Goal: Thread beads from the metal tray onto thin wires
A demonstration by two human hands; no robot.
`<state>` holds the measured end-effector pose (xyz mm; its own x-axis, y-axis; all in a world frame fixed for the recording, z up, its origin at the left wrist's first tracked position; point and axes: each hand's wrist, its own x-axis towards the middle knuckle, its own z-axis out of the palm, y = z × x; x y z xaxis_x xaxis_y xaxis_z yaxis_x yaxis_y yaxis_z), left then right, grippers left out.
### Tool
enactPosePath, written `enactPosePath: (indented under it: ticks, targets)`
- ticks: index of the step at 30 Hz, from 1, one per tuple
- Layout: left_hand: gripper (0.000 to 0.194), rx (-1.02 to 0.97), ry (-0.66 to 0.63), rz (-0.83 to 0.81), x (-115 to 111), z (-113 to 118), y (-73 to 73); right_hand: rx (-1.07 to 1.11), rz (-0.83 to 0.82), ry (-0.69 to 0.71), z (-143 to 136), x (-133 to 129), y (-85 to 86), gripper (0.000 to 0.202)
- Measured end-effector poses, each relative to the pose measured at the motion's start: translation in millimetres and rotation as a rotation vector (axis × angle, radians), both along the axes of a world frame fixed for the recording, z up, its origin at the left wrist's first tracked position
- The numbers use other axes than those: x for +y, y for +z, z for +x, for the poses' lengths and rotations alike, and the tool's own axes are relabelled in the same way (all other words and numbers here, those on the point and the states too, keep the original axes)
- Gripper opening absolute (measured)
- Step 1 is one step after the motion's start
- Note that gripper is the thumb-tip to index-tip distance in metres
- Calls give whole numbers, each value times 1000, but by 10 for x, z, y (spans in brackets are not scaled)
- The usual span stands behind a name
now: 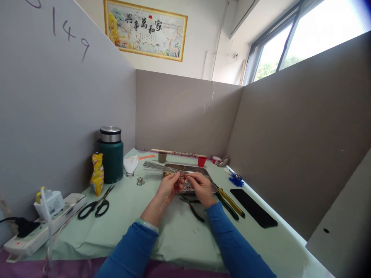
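My left hand (169, 188) and my right hand (202, 189) meet above a shallow metal tray (209, 173), both with fingers pinched. Between the fingertips is a small beaded wire piece (183, 177) with red and clear parts; its details are too small to make out. A bundle of thin grey wires (156, 166) lies across the tray's back left rim. Red and silvery beads (188, 188) show in the tray below my hands. Pliers with dark handles (197, 213) lie just in front of the tray, their jaws partly under my hands.
Yellow-and-black cutters (232, 202) and a black phone-like slab (254, 208) lie at right. Scissors (98, 204), a green flask (111, 158), a yellow packet (97, 173) and a power strip (46, 227) occupy the left. Behind the tray stand a red cup (202, 161) and brown cup (162, 157). Grey partitions (185, 112) enclose the table.
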<state>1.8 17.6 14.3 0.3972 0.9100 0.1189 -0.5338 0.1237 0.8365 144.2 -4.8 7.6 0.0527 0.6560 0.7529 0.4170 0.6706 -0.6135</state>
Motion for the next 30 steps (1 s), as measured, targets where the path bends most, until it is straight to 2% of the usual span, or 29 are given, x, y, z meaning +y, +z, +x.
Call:
enactPosePath:
  ticks: [9, 14, 18, 24, 27, 30]
  targets:
    - [29, -2, -12, 20, 46, -13, -40, -50, 19, -22, -39, -21, -1, 16]
    - [33, 47, 39, 6, 24, -3, -17, -85, 27, -60, -41, -29, -9, 18]
    - [36, 104, 87, 63, 9, 14, -9, -107, 50, -97, -49, -47, 14, 18]
    - [31, 292, 240, 247, 34, 44, -37, -192, 91, -210, -81, -115, 137, 21]
    - [25, 500, 339, 407, 31, 48, -46, -361, 83, -359, -115, -165, 262, 21]
    - [22, 709, 484, 654, 10, 45, -60, -564, 10, -535, -190, -165, 389, 21]
